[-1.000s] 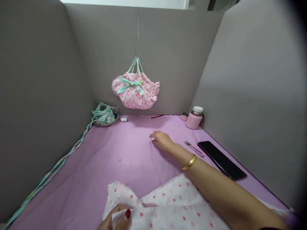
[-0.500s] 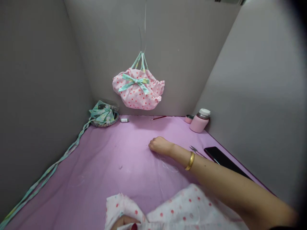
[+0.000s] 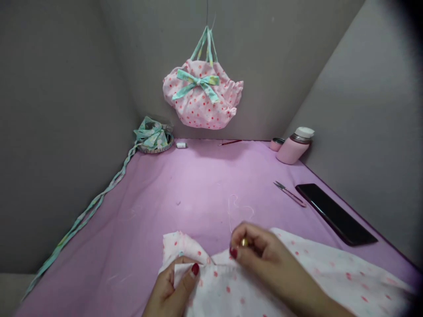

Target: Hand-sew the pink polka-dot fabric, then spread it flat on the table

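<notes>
White cloth with red and pink dots (image 3: 228,288) spreads along the near edge of the table. My left hand (image 3: 173,286) pinches its folded edge between thumb and fingers. Just right of the left thumb, a thin dark sliver, perhaps a needle, shows at the fold. Over the cloth, my right hand (image 3: 264,255) has thumb and fingertips pressed together; what they hold is too small to make out. Something gold, like a ring, shows on a finger. A loose white thread (image 3: 240,208) loops on the table just beyond that hand.
Thread snips (image 3: 290,193) and a black phone (image 3: 333,213) lie at right. Behind them stand a pink jar (image 3: 292,149) and its pink cup (image 3: 276,144). A dotted bag (image 3: 203,97) hangs at the back. Green straps (image 3: 109,187) trail from a basket (image 3: 155,149) at left.
My right hand has come back from the middle of the table to the cloth. My left hand shows more fully, still on the fold. The view has shifted.
</notes>
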`<action>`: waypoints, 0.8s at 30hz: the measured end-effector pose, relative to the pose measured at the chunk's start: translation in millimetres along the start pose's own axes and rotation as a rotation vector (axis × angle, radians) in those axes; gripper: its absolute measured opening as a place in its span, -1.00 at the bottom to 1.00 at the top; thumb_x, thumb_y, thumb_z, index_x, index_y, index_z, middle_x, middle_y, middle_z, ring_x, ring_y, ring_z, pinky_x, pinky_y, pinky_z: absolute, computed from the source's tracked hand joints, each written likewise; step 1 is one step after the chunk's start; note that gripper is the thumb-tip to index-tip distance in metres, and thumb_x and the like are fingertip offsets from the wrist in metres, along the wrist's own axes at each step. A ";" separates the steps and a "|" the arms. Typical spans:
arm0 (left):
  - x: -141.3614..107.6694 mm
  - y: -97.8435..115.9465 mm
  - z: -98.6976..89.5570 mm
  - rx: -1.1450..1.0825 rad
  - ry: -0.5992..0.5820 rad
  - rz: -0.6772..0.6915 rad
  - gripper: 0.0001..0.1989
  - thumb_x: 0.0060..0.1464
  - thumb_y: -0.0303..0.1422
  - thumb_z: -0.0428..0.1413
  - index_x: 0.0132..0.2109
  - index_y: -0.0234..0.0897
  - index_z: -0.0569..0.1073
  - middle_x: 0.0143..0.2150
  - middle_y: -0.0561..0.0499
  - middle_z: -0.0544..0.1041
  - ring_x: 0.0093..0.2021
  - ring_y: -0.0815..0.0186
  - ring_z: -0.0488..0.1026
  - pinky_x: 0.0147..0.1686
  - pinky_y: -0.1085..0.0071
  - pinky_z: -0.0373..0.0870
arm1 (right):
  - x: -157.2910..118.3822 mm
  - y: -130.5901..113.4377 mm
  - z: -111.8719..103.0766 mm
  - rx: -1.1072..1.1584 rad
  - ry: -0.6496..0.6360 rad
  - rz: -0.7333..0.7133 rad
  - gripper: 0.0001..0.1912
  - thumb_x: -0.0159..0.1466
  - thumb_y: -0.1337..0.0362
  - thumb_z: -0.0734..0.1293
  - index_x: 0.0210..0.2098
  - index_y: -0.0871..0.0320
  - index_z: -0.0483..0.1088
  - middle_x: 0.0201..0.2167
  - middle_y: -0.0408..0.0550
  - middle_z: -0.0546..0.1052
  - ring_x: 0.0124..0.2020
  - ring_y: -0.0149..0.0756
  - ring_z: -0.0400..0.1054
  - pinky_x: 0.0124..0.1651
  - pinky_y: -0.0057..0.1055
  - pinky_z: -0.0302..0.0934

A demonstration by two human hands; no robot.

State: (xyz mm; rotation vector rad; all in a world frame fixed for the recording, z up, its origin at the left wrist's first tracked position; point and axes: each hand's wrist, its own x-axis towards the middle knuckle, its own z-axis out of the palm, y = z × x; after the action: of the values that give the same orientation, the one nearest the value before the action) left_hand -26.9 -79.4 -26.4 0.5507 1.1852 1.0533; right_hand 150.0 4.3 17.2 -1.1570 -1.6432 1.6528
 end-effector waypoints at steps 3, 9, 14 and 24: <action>-1.2 0.4 0.5 0.005 -0.016 0.044 -0.70 -0.07 -0.13 0.19 -0.38 -0.31 0.43 -0.49 0.05 0.40 -0.50 0.39 0.28 -0.48 0.49 0.22 | -8.9 18.7 17.5 -0.266 -0.010 0.020 -0.82 0.12 0.28 0.30 -0.26 0.13 0.40 -0.69 -0.30 0.08 -0.63 -0.48 -0.04 -0.56 -0.52 -0.11; -7.5 2.2 2.5 0.049 0.026 0.073 -0.67 -0.10 -0.12 0.21 -0.43 -0.34 0.43 -0.58 0.13 0.32 -0.57 0.47 0.17 -0.57 0.56 0.10 | 2.7 25.1 18.3 -0.275 -0.135 -0.075 -0.88 0.12 0.35 0.29 -0.51 0.20 0.44 -0.54 -0.14 0.40 -0.50 -0.44 0.20 -0.45 -0.53 0.04; -8.7 2.1 5.4 0.062 0.039 0.074 -0.63 -0.11 -0.08 0.19 -0.45 -0.35 0.41 -0.61 0.13 0.28 -0.61 0.48 0.11 -0.60 0.54 0.03 | 2.3 31.1 18.0 -0.093 -0.220 -0.031 -0.84 0.11 0.22 0.35 -0.37 0.20 0.45 -0.58 -0.21 0.30 -0.59 -0.51 0.06 -0.54 -0.55 -0.03; -12.6 14.1 16.0 0.145 -0.056 0.152 -0.70 -0.12 -0.14 0.21 -0.44 -0.31 0.41 -0.53 0.09 0.31 -0.51 0.41 0.18 -0.49 0.52 0.13 | -1.2 6.6 10.0 -0.162 -0.206 -0.200 -0.73 0.15 0.14 0.33 -0.56 0.20 0.42 -0.61 -0.19 0.28 -0.56 -0.47 0.12 -0.50 -0.52 0.00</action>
State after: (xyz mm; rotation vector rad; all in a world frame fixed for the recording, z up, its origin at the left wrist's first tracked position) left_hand -17.3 -81.6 -3.6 0.7890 1.1902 1.0789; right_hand 143.4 -2.6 10.0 -0.8839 -1.9837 1.5766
